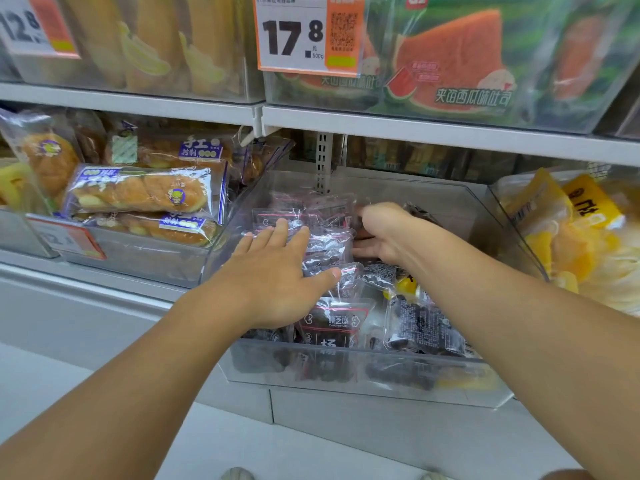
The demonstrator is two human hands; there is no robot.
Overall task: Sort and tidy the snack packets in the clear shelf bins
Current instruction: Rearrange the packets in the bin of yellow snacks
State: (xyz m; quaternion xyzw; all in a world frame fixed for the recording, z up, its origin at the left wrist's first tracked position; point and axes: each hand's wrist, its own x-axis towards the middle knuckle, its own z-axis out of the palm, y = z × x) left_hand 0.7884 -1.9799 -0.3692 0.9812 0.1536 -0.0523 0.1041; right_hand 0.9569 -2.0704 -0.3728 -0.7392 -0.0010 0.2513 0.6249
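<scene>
Head view, looking down into a clear shelf bin (363, 374) pulled forward on the middle shelf. Dark snack packets (334, 323) with red-lined clear wrappers fill the bin, some upright at the front, others lying in a loose overlapping row toward the back.

Left hand (277, 275): fingers straight and spread, palm flat on top of the row of packets at the bin's left side, thumb reaching out to the right over one packet. Pressing, not gripping.

Right hand (384, 233): deeper in the bin, turned sideways and motion-blurred. Fingers appear curled around a packet near the back, but cannot tell for certain whether it has hold of one. The right forearm crosses over the bin's right half and hides some packets beneath it.

One small yellow packet (407, 285) sits among the dark ones, just under the right wrist.

Surroundings: bin of bread rolls in purple-printed wrappers (142, 192) to the left, just beside the task bin. Bin of yellow packets (575, 233) to the right. Above, an upper shelf with watermelon-print toast bags (453, 64) and a price tag reading 17.8 (294, 36); another tag, 12.8 (24, 26), farther left.
</scene>
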